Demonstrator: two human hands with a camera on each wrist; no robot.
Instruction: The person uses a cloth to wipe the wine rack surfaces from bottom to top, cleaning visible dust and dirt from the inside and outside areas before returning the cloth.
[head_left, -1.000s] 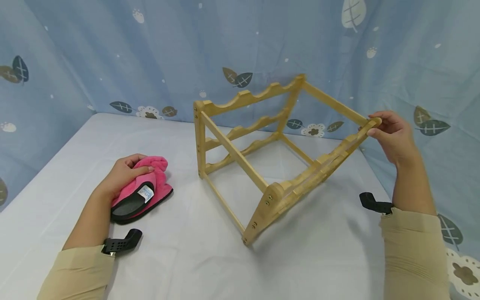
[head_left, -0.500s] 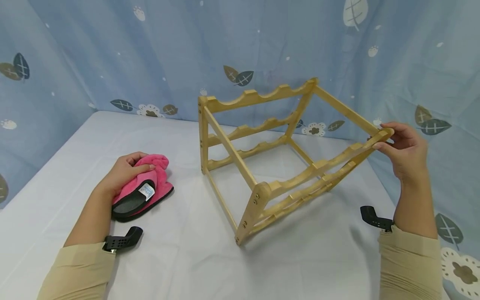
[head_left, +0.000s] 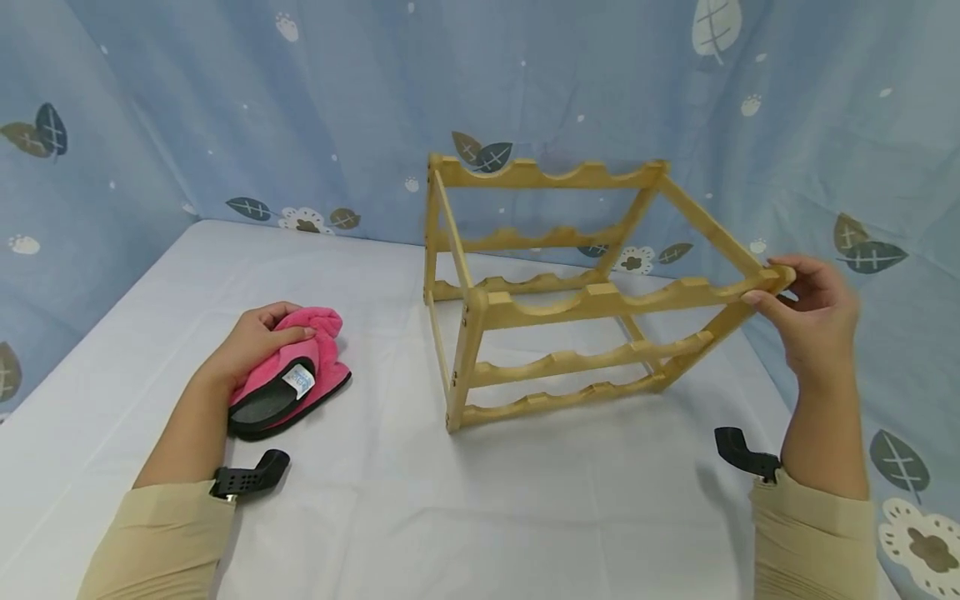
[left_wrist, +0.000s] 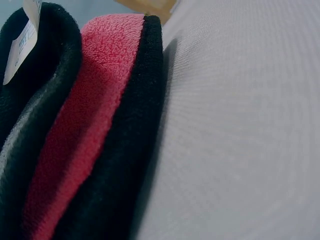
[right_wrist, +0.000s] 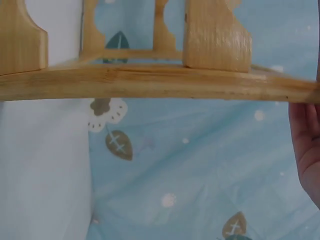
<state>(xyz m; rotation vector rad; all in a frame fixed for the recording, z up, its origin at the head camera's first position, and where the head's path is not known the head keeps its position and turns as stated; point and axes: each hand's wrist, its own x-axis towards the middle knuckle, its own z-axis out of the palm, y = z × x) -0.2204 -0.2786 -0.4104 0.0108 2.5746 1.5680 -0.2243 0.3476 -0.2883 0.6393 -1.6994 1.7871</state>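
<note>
On the left of the head view, my left hand (head_left: 255, 343) grips a soft pink terry-cloth piece (head_left: 324, 358) with black edging, a black inner side and a white label. It rests bunched on the table; its exact kind is unclear. The left wrist view shows its pink face (left_wrist: 100, 100) close up beside the cloth, the hand out of sight. To the right, a pale wooden bottle rack (head_left: 600, 302) with scalloped rails stands on the table. My right hand (head_left: 816, 321) pinches its upper right front corner between thumb and fingers.
A white cloth (head_left: 390, 533) covers the table. Close behind the rack hangs a blue curtain (head_left: 360, 100) with leaf and flower prints, which also runs along the right side. Black wrist camera mounts (head_left: 251, 475) sit on both forearms.
The rack has turned, its near left corner swinging back and left so its long scalloped side faces me. My right hand moved slightly right and down with its corner. The left hand stays put.
</note>
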